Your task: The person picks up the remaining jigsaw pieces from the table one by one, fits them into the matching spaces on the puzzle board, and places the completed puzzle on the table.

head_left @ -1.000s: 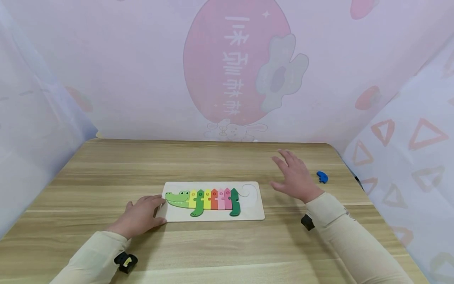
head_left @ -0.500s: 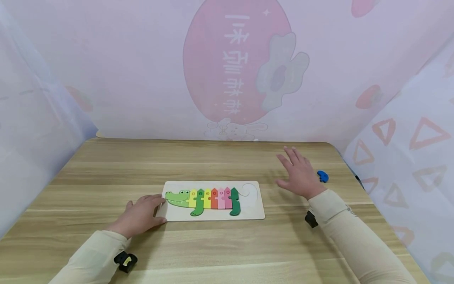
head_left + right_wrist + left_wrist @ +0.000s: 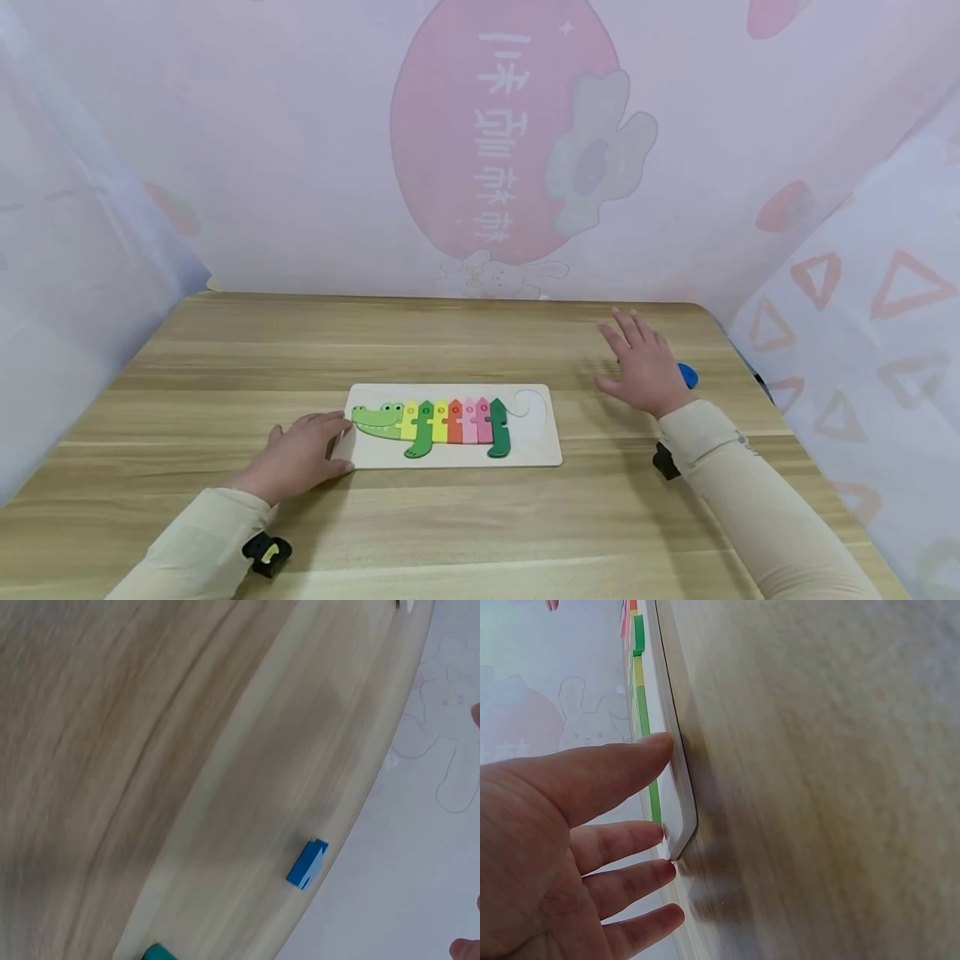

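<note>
Green-headed, striped crocodile puzzle (image 3: 440, 422), left hand (image 3: 294, 457) and right hand (image 3: 647, 372) with unclenched fingers

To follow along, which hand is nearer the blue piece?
Right. The right hand is beside the blue piece; the left hand is far to its left, at the puzzle board.

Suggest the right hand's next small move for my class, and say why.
I would shift the right hand outward towards the blue piece: its spread fingers appear to hold nothing, the piece lies off the puzzle board, and a curled outline there looks unfilled.
</note>
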`<state>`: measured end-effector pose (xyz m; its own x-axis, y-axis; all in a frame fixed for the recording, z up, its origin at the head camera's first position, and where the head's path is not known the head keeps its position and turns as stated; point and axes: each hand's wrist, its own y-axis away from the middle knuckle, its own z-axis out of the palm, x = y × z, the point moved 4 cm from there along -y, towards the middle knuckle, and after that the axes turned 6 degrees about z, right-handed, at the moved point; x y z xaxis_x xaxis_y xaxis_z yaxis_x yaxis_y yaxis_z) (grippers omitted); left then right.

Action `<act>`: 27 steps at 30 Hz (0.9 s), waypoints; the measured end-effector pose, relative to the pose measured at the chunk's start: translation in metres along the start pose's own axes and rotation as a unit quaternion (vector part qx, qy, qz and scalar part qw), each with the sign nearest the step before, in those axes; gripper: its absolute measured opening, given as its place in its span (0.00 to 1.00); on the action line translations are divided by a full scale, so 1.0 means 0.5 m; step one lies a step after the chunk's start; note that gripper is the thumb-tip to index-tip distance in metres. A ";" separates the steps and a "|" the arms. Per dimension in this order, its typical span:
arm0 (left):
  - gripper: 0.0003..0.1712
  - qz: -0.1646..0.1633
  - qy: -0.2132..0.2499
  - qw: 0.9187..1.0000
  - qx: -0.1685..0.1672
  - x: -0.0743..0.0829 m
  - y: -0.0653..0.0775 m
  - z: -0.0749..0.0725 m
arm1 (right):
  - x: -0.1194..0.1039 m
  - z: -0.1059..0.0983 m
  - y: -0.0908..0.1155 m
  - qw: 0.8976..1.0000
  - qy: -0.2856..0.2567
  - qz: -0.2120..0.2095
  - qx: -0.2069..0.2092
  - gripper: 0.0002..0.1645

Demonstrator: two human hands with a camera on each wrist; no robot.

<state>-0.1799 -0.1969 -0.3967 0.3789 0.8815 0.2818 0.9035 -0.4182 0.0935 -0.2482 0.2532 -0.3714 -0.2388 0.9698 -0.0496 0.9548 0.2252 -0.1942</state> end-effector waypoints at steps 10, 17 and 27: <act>0.34 0.000 -0.002 1.000 0.001 -0.003 0.002 0.004 | 0.029 0.017 -0.007 1.000 -0.010 0.019 0.001 0.49; 0.34 0.000 -0.002 1.000 0.004 -0.004 0.004 0.003 | 0.043 0.018 -0.009 1.000 -0.015 0.026 -0.004 0.48; 0.34 -0.006 0.000 1.000 0.001 -0.001 0.008 0.001 | 0.065 0.028 -0.006 0.999 -0.024 0.038 -0.027 0.47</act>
<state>-0.1765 -0.1989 -0.3968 0.3677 0.8863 0.2816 0.9084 -0.4071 0.0953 -0.2613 0.2829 -0.3862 -0.1730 0.9789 -0.1091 0.9781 0.1577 -0.1358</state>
